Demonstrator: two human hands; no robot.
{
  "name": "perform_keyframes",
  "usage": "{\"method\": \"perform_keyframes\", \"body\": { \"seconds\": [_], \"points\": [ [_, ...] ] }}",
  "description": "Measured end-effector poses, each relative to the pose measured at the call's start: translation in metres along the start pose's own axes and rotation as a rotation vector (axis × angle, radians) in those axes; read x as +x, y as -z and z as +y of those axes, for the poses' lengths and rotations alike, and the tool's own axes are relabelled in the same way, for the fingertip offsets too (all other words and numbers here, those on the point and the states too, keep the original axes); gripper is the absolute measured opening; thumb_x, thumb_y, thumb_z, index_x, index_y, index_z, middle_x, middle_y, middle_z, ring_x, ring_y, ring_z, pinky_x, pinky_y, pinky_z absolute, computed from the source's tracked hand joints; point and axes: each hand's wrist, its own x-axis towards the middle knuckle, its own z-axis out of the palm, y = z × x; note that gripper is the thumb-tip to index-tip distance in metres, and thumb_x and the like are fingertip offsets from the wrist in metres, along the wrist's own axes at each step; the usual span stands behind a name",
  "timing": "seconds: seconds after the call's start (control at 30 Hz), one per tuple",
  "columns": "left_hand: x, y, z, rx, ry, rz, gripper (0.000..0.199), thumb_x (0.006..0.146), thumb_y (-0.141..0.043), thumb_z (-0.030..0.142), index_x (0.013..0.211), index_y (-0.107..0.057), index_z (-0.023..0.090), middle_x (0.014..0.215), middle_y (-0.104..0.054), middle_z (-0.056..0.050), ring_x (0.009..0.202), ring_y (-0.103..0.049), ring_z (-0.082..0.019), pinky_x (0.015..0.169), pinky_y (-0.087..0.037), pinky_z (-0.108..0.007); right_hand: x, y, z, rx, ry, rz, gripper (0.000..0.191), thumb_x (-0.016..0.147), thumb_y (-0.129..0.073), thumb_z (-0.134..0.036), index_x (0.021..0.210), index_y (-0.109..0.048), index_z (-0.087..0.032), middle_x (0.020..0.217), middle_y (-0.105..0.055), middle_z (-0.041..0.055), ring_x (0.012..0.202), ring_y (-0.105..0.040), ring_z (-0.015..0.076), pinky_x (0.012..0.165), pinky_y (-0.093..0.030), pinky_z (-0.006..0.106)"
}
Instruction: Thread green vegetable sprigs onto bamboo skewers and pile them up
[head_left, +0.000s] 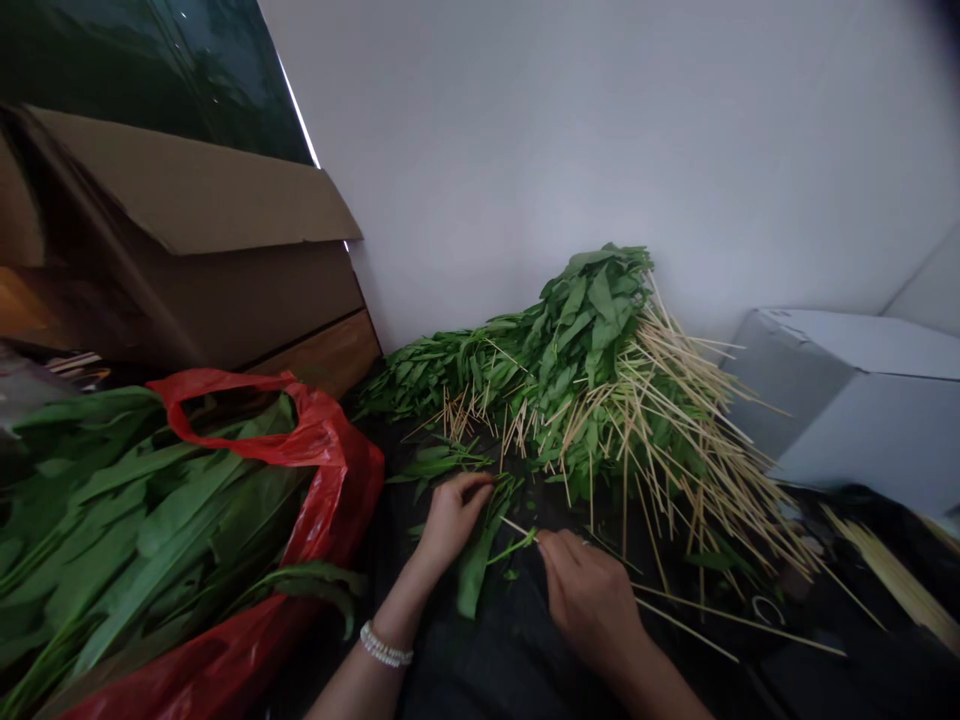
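Our left hand [454, 518] pinches a leafy sprig [473, 578] lying between our hands; our right hand [589, 592], apart, is closed on a slender stick [517, 527]. Dark, creased covering [450, 680] below, pale wall [487, 150] behind. Left: glossy red plastic bag [352, 490]. Ahead: heaped lance-shaped leaves [585, 310], straight pale sticks [705, 430].

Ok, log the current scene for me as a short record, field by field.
Left hand: fingertips at a leafy sprig; exact grip unclear
Left wrist: pale beaded bracelet
Right hand: holding a thin stick, tip toward the sprig
Beyond hands: heap of greens, many pale sticks jutting out
Left side: red bag of long leaves; cardboard box behind
Right side: white box
Surface: dark
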Motion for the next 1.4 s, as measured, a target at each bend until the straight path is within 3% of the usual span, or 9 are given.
{"method": "perform_keyframes", "body": {
  "seconds": [0.17, 0.47, 0.6, 0.77, 0.93, 1.03, 1.2, 1.3, 1.4],
  "points": [
    [-0.008, -0.008, -0.005, 0.375, -0.103, -0.092, 0.025, 0.074, -0.072, 0.021, 0.099, -0.074, 0.021, 0.093, -0.072, -0.007, 0.089, -0.064, -0.025, 0.082, -0.046, -0.034, -0.002, -0.001, -0.004, -0.004, 0.056, -0.03, 0.027, 0.094, -0.035, -0.012, 0.098, -0.062, -0.016, 0.069, -0.058, 0.0015, 0.058, -0.053, 0.0141, 0.058, -0.034, 0.028],
    [-0.002, -0.004, -0.013, 0.339, -0.051, -0.091, 0.05, 0.069, -0.051, 0.002, 0.114, -0.068, 0.016, 0.088, -0.072, -0.004, 0.071, -0.061, -0.017, 0.07, -0.045, -0.028, -0.002, -0.001, -0.002, 0.004, 0.046, -0.029, 0.028, 0.095, -0.035, -0.011, 0.098, -0.062, -0.016, 0.07, -0.059, 0.0016, 0.059, -0.054, 0.0138, 0.059, -0.034, 0.028],
    [-0.002, 0.0, -0.001, 0.205, -0.007, -0.103, 0.047, 0.068, -0.048, 0.004, 0.107, -0.072, 0.016, 0.083, -0.067, -0.003, 0.071, -0.058, -0.016, 0.068, -0.043, -0.025, -0.001, -0.001, 0.001, -0.035, 0.018, 0.001, 0.027, 0.095, -0.036, -0.012, 0.097, -0.062, -0.016, 0.07, -0.06, 0.0012, 0.058, -0.056, 0.0124, 0.058, -0.035, 0.027],
    [-0.006, 0.001, 0.013, -0.059, 0.038, -0.245, 0.025, 0.069, -0.053, 0.013, 0.081, -0.075, 0.016, 0.08, -0.064, -0.003, 0.075, -0.058, -0.015, 0.07, -0.043, -0.024, 0.0, -0.001, 0.005, -0.078, -0.019, 0.024, 0.027, 0.098, -0.036, -0.014, 0.098, -0.063, -0.016, 0.069, -0.06, 0.0005, 0.056, -0.057, 0.0116, 0.056, -0.035, 0.027],
    [-0.013, -0.001, 0.019, -0.295, 0.208, -0.36, 0.025, 0.071, -0.066, 0.024, 0.093, -0.073, 0.016, 0.063, -0.058, 0.002, 0.054, -0.046, -0.009, 0.055, -0.036, -0.021, 0.0, -0.003, 0.006, -0.106, -0.036, 0.034, 0.03, 0.101, -0.034, -0.019, 0.097, -0.063, -0.017, 0.068, -0.06, 0.0001, 0.054, -0.056, 0.0121, 0.055, -0.034, 0.027],
    [-0.015, -0.001, 0.021, -0.418, 0.267, -0.399, 0.039, 0.068, -0.077, 0.035, 0.101, -0.072, 0.015, 0.076, -0.067, -0.003, 0.063, -0.052, -0.011, 0.059, -0.04, -0.022, -0.001, -0.004, 0.006, -0.106, -0.039, 0.033, 0.032, 0.101, -0.032, -0.02, 0.098, -0.063, -0.016, 0.068, -0.06, 0.0006, 0.056, -0.057, 0.0121, 0.056, -0.034, 0.027],
    [-0.011, -0.001, 0.023, -0.38, 0.286, -0.27, 0.049, 0.064, -0.078, 0.053, 0.092, -0.076, 0.013, 0.066, -0.063, -0.002, 0.051, -0.041, -0.007, 0.05, -0.03, -0.021, -0.001, -0.003, 0.006, -0.097, -0.029, 0.022, 0.032, 0.101, -0.032, -0.02, 0.099, -0.064, -0.016, 0.07, -0.061, 0.0004, 0.054, -0.056, 0.0117, 0.055, -0.034, 0.027],
    [-0.009, 0.0, 0.024, -0.346, 0.258, -0.14, 0.044, 0.063, -0.079, 0.054, 0.078, -0.076, 0.013, 0.068, -0.063, -0.002, 0.054, -0.042, -0.007, 0.049, -0.028, -0.021, -0.001, -0.002, 0.006, -0.088, -0.041, 0.025, 0.032, 0.101, -0.033, -0.02, 0.099, -0.064, -0.016, 0.07, -0.062, 0.0011, 0.056, -0.058, 0.0119, 0.055, -0.036, 0.026],
    [-0.008, 0.001, 0.025, -0.357, 0.26, -0.108, 0.043, 0.066, -0.077, 0.053, 0.08, -0.075, 0.013, 0.07, -0.065, -0.002, 0.053, -0.04, -0.006, 0.048, -0.026, -0.02, -0.001, -0.002, 0.006, -0.058, -0.072, 0.044, 0.03, 0.101, -0.035, -0.02, 0.1, -0.064, -0.016, 0.073, -0.063, 0.0025, 0.064, -0.062, 0.0126, 0.06, -0.04, 0.024]
  ]
}}
